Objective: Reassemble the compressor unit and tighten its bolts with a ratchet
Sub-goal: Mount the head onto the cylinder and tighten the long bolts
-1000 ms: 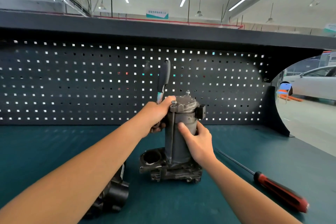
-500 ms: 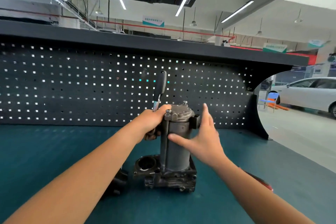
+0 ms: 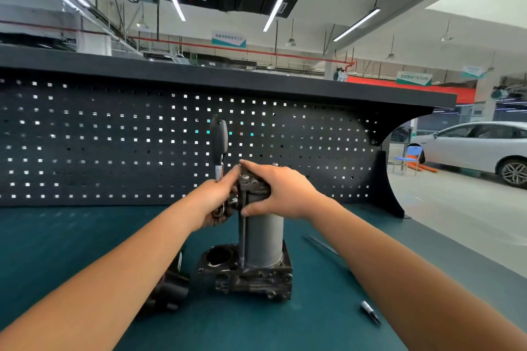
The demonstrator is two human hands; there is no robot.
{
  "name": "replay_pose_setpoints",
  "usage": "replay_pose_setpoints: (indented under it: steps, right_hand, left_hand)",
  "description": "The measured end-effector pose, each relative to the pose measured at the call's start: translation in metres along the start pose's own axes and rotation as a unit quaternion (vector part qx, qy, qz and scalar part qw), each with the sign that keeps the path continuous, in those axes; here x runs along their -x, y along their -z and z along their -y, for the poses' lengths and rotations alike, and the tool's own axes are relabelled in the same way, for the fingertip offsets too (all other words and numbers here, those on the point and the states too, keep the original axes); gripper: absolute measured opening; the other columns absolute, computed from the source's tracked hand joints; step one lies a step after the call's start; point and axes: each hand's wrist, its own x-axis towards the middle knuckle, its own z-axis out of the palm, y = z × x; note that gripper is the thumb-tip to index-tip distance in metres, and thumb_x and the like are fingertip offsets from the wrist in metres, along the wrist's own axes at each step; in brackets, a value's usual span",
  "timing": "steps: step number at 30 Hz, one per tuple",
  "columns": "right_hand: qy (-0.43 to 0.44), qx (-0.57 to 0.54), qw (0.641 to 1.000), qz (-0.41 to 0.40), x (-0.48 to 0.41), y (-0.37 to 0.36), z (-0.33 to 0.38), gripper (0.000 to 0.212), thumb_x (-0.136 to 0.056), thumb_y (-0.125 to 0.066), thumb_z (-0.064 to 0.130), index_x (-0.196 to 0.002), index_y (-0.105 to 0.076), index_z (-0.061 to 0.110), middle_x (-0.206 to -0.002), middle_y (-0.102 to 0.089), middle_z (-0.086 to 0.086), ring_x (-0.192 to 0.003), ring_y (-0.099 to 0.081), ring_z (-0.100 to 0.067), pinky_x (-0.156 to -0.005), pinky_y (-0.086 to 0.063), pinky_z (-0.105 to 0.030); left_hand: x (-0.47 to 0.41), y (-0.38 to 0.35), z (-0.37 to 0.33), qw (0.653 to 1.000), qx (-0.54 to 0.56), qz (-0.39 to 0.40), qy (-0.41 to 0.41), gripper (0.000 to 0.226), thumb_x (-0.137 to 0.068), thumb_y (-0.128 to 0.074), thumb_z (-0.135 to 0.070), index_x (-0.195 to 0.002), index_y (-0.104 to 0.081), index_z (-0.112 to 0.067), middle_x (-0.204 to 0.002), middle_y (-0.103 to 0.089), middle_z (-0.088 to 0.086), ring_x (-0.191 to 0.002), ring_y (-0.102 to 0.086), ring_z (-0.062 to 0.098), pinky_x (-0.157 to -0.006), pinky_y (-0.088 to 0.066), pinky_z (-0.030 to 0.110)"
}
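Head view: forearms half-hide a black part (image 3: 171, 291) at 8 o'clock of the upright compressor (image 3: 263, 239) and a screwdriver (image 3: 322, 245) at 3 — all mid-bench (image 3: 71, 236). Left hand (image 3: 216, 199) grips the ratchet (image 3: 221, 142), handle up; right hand (image 3: 282, 194) clasps the compressor's top.

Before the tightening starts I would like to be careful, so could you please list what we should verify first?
1. Compressor unit upright on the bench mat: ok.
2. Right hand holds the top cap steady: ok.
3. Left hand grips the ratchet: ok, handle points up.
4. Ratchet head on a bolt: not ok, it sits beside the cylinder, below the cap.
5. Long side bolt threaded into the base: cannot tell.
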Motion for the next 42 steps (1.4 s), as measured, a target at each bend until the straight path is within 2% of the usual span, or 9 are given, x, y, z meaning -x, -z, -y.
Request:
replay_pose_setpoints:
  steps: [3,6,9,13,17,22,31,42]
  right_hand:
    - [-0.018,-0.026,0.999,-0.002,-0.002,-0.001,-0.002,0.096,-0.070,-0.075,0.049,-0.147,-0.022,0.028,-0.133,-0.053,0.007,-0.122,-0.044,-0.019,-0.089,-0.039,-0.029]
    - [-0.015,-0.021,1.000,-0.003,-0.003,-0.002,-0.003,0.088,-0.070,-0.074,0.050,-0.143,-0.033,0.025,-0.135,-0.051,0.007,-0.124,-0.044,-0.018,-0.089,-0.036,-0.026]
    - [-0.006,-0.013,1.000,-0.011,-0.003,-0.002,-0.003,0.083,-0.071,-0.073,0.052,-0.141,-0.037,0.025,-0.140,-0.047,0.008,-0.127,-0.043,-0.017,-0.096,-0.036,-0.027]
    - [0.003,0.025,1.000,0.000,-0.002,-0.002,-0.001,0.086,-0.073,-0.064,0.062,-0.144,-0.030,0.028,-0.148,-0.034,0.011,-0.134,-0.034,-0.013,-0.101,-0.036,-0.032]
    - [0.015,0.064,0.998,0.024,-0.002,0.000,0.001,0.082,-0.076,-0.057,0.066,-0.145,-0.024,0.037,-0.151,-0.028,0.012,-0.136,-0.030,-0.013,-0.102,-0.037,-0.037]
    - [0.016,0.119,0.992,0.033,-0.002,0.001,0.000,0.087,-0.074,-0.054,0.071,-0.146,-0.022,0.034,-0.153,-0.024,0.009,-0.140,-0.023,-0.015,-0.111,-0.017,-0.047]
    - [0.015,0.118,0.992,0.044,-0.002,0.001,0.001,0.087,-0.077,-0.057,0.066,-0.147,-0.022,0.028,-0.155,-0.021,0.007,-0.141,-0.021,-0.018,-0.108,-0.031,-0.045]
    - [0.008,0.098,0.994,0.044,-0.001,0.002,0.002,0.086,-0.077,-0.058,0.064,-0.147,-0.021,0.031,-0.154,-0.022,0.008,-0.141,-0.019,-0.016,-0.103,-0.035,-0.045]
  left_hand:
    - [0.007,0.030,-0.018,0.992,-0.052,-0.086,-0.075,0.033,-0.088,-0.053,-0.044,-0.092,-0.061,-0.012,-0.060,-0.068,-0.001,-0.037,-0.044,0.007,-0.038,-0.034,0.014]
    - [0.028,0.067,-0.053,0.986,-0.076,-0.087,-0.122,0.015,-0.087,-0.053,-0.024,-0.082,-0.056,-0.010,-0.062,-0.071,0.005,-0.029,-0.035,0.007,-0.035,-0.028,0.012]
    - [0.057,0.087,-0.086,0.978,-0.131,-0.049,-0.154,0.019,-0.087,-0.054,-0.024,-0.074,-0.055,-0.010,-0.069,-0.072,0.012,-0.029,-0.031,0.008,-0.035,-0.027,0.013]
    - [0.080,0.086,-0.111,0.948,-0.256,-0.034,-0.187,0.021,-0.084,-0.055,-0.019,-0.069,-0.059,-0.006,-0.069,-0.072,0.013,-0.029,-0.031,0.009,-0.034,-0.025,0.012]
    - [0.090,0.081,-0.123,0.932,-0.317,-0.036,-0.173,0.023,-0.084,-0.057,-0.021,-0.067,-0.059,-0.005,-0.068,-0.071,0.014,-0.028,-0.030,0.009,-0.033,-0.026,0.011]
    - [0.099,0.074,-0.126,0.921,-0.352,-0.029,-0.163,0.029,-0.085,-0.056,-0.024,-0.064,-0.059,-0.005,-0.066,-0.071,0.013,-0.027,-0.029,0.008,-0.030,-0.025,0.011]
    - [0.101,0.063,-0.135,0.911,-0.376,-0.038,-0.167,0.027,-0.085,-0.054,-0.022,-0.064,-0.058,-0.005,-0.064,-0.071,0.012,-0.026,-0.029,0.010,-0.031,-0.024,0.010]
    - [0.095,0.049,-0.149,0.882,-0.443,-0.033,-0.158,0.026,-0.084,-0.051,-0.020,-0.063,-0.059,-0.006,-0.063,-0.071,0.011,-0.025,-0.029,0.010,-0.033,-0.024,0.010]
